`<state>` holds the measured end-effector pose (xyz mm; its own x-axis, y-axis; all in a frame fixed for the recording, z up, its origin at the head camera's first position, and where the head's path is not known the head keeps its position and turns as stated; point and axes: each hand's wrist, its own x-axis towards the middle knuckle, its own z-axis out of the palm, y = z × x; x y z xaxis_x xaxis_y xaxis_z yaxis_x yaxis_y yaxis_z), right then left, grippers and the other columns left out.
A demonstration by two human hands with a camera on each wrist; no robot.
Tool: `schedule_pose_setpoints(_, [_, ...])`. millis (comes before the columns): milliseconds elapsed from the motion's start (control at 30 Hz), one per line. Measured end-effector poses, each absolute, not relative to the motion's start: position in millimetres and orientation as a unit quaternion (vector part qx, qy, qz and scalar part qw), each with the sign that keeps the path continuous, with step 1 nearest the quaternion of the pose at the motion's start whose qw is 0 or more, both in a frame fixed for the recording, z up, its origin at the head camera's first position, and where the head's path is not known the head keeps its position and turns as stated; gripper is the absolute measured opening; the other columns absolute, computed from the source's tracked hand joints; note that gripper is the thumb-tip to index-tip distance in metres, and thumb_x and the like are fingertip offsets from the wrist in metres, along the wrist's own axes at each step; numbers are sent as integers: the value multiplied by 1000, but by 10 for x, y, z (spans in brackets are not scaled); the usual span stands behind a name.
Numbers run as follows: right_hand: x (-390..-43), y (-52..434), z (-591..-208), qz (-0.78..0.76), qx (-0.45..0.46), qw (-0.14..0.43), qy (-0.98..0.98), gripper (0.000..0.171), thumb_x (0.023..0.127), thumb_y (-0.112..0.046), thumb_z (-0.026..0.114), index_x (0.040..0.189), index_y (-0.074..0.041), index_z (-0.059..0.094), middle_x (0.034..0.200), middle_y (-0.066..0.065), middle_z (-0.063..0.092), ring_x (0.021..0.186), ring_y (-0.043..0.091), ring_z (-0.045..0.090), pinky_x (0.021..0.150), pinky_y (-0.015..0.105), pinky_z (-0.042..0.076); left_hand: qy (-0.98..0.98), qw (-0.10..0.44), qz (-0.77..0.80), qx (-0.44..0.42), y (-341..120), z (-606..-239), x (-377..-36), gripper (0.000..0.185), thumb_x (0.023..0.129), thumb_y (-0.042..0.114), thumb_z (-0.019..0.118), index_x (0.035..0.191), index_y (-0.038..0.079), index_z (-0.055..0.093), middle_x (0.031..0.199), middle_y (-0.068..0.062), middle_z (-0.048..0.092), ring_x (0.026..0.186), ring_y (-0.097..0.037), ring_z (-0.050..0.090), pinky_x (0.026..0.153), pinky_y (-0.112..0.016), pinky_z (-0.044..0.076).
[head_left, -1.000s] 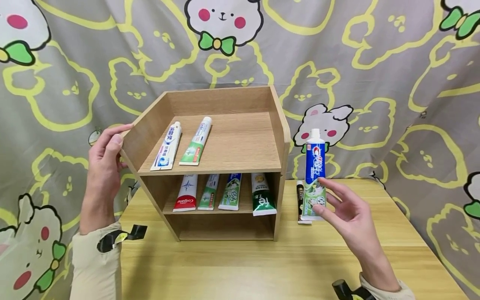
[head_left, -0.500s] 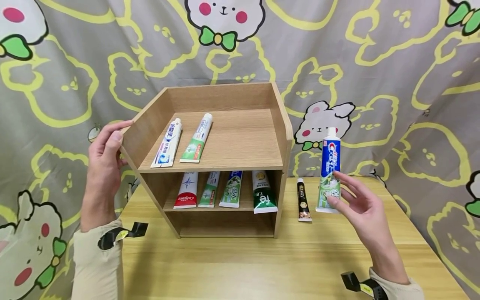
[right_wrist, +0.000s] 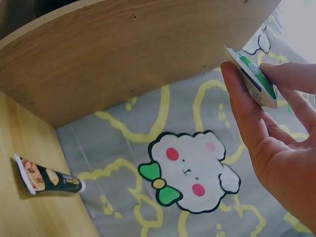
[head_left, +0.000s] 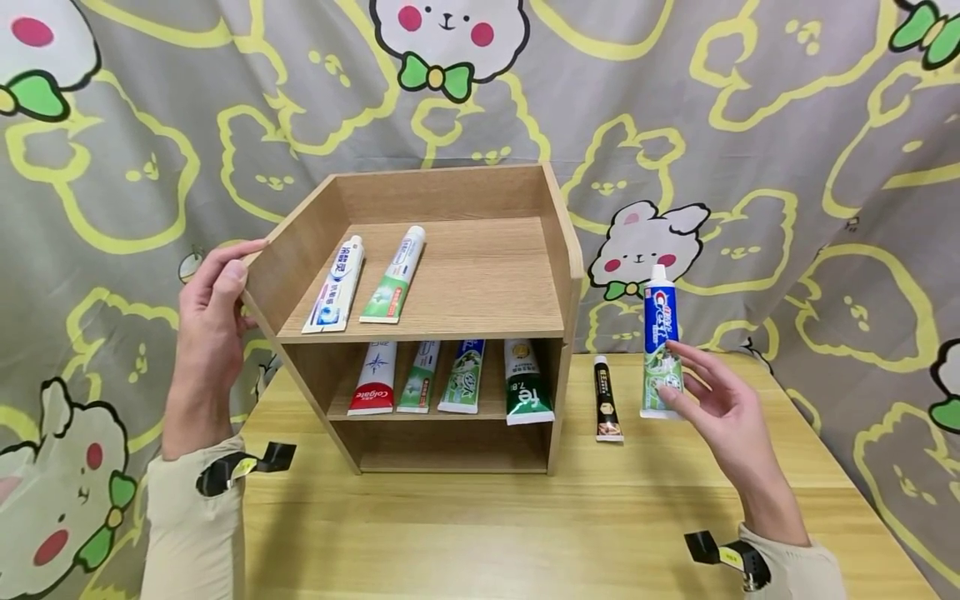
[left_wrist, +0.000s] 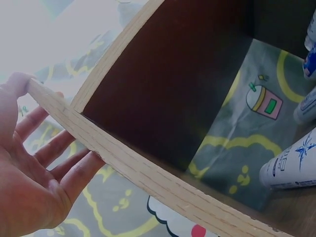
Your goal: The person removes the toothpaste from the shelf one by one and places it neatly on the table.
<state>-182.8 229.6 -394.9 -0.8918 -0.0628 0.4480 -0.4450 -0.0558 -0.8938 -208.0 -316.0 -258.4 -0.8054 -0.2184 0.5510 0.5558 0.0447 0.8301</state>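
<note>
My right hand [head_left: 712, 408] pinches a blue and green Crest toothpaste tube [head_left: 662, 333] near its lower, flat end, thumb in front and fingers along the side. The tube stands cap up, right of the wooden shelf; in the right wrist view the same toothpaste tube [right_wrist: 254, 74] shows end-on. My left hand [head_left: 212, 325] holds the left side panel of the wooden shelf [head_left: 450, 337]. In the left wrist view, its thumb and fingers lie about the panel's edge [left_wrist: 133, 153]. A black toothpaste tube [head_left: 608, 400] lies on the table between the shelf and my right hand.
Two toothpaste tubes, one white and blue [head_left: 335, 287] and one white and green [head_left: 394, 275], lie on the top shelf. The middle level holds several more, including a red-ended Colgate tube [head_left: 373, 379] and a dark green one [head_left: 527, 383]. A patterned curtain [head_left: 480, 125] hangs behind the table.
My right hand has moved to the right with the Crest toothpaste tube, uncovering the black tube on the table. The left hand keeps its place on the shelf panel.
</note>
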Motion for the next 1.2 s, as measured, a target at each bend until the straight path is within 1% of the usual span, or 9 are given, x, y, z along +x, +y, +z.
schedule_pose_setpoints(200, [-1892,2338,-4008,703,168,140,-676,54,95,10,64,146,2,52,147,6,52,123,12,60,95,20,51,-658,289,-685,-123,-3151,-2592,-2093,34,102,21,56,130,5,68,126,-14,53,97,-28,55,56,-24,55])
schedule_pose_setpoints(367, [-1949,2363,-4061,712,163,137,-669,54,95,11,64,146,2,52,145,5,55,121,12,61,94,20,52,-654,288,-690,-119,-3165,-2592,-2093,34,101,21,57,130,5,68,122,-15,54,93,-27,55,55,-24,55])
schedule_pose_setpoints(600, [-2008,2400,-4126,711,162,138,-671,53,95,10,65,146,2,52,143,4,57,122,13,60,97,19,50,-642,276,-701,-141,-3187,-2581,-2071,35,102,17,56,131,1,66,125,-15,54,100,-27,56,61,-25,57])
schedule_pose_setpoints(700, [-2015,2426,-4154,712,159,138,-670,53,95,10,65,146,2,52,143,3,57,121,12,61,96,18,50,-642,270,-702,-148,-3179,-2577,-2080,35,102,16,56,132,0,66,126,-15,53,100,-28,56,62,-25,58])
schedule_pose_setpoints(1000, [-2056,2468,-4209,709,156,124,-677,53,95,9,65,146,1,52,140,-1,59,118,11,62,94,18,51,-624,262,-718,-162,-3208,-2587,-2066,33,102,11,58,131,-3,64,123,-16,53,97,-27,57,59,-25,58])
schedule_pose_setpoints(1200, [-2084,2492,-4262,715,154,108,-673,53,96,8,65,147,0,52,136,-2,62,116,9,65,87,22,56,-623,250,-721,-172,-3216,-2572,-2071,32,102,10,58,131,-3,64,123,-15,53,98,-27,58,59,-24,58])
